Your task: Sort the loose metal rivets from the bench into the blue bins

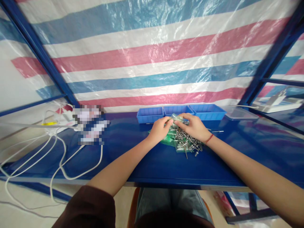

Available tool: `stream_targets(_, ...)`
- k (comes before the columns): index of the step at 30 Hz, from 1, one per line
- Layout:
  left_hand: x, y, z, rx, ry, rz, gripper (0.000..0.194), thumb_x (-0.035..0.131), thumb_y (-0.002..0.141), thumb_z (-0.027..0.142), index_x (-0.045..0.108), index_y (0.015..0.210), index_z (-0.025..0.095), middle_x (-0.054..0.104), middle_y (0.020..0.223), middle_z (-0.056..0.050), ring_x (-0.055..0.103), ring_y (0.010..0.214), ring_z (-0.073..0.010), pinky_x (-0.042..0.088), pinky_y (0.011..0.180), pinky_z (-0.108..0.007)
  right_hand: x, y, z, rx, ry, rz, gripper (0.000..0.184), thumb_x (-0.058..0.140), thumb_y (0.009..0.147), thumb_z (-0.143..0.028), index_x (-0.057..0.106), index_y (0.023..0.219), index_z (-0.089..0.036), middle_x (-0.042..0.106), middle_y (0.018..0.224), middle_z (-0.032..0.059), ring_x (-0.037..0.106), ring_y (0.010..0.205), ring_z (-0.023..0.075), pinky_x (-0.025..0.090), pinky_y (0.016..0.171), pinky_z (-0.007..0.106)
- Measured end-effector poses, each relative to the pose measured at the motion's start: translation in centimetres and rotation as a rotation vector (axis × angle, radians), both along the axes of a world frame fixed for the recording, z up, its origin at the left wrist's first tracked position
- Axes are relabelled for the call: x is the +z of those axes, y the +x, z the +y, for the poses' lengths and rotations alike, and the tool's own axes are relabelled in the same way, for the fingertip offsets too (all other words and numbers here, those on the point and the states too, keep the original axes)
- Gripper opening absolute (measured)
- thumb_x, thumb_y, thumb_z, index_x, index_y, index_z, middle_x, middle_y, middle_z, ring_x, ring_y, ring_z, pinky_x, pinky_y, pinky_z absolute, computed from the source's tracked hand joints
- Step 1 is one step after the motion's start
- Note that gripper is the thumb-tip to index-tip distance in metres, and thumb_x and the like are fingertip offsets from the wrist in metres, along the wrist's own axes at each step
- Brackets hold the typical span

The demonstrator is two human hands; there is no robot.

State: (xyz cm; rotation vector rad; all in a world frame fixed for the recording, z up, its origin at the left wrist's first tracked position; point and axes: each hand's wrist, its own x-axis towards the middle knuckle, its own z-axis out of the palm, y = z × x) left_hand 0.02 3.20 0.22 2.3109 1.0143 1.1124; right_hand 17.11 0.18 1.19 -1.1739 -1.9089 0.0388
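Observation:
Between my two hands is a small clear plastic bag, pinched at its edge above a pile of metal rivets. My left hand closes its fingertips on the bag's left side. From the right, my right hand grips the same bag with thumb and fingers; a red string circles that wrist. The rivets lie loose on the blue tabletop, partly over green and clear plastic packaging. Whether anything is inside the pinched bag I cannot tell.
Three blue bins stand in a row behind my hands. A clear plastic lid lies to their right. One stray rivet rests right of the pile. White cables run across the table's left side. Blue posts frame the bench.

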Motion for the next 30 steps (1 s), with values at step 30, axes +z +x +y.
stream_targets(30,1.1,-0.3,-1.8,-0.139,0.105,-0.209,0.040,0.047,0.083,0.008,0.051,0.120,0.022,0.052,0.128,-0.010,0.058,0.107,-0.0182,0.049,0.090,-0.035,0.6,-0.7,-1.6,0.216,-0.303,0.648,0.034,0.066,0.073,-0.048,0.052,0.086,-0.020,0.054,0.061,-0.0033,0.049,0.053,0.0109,0.039,0.049,0.024)
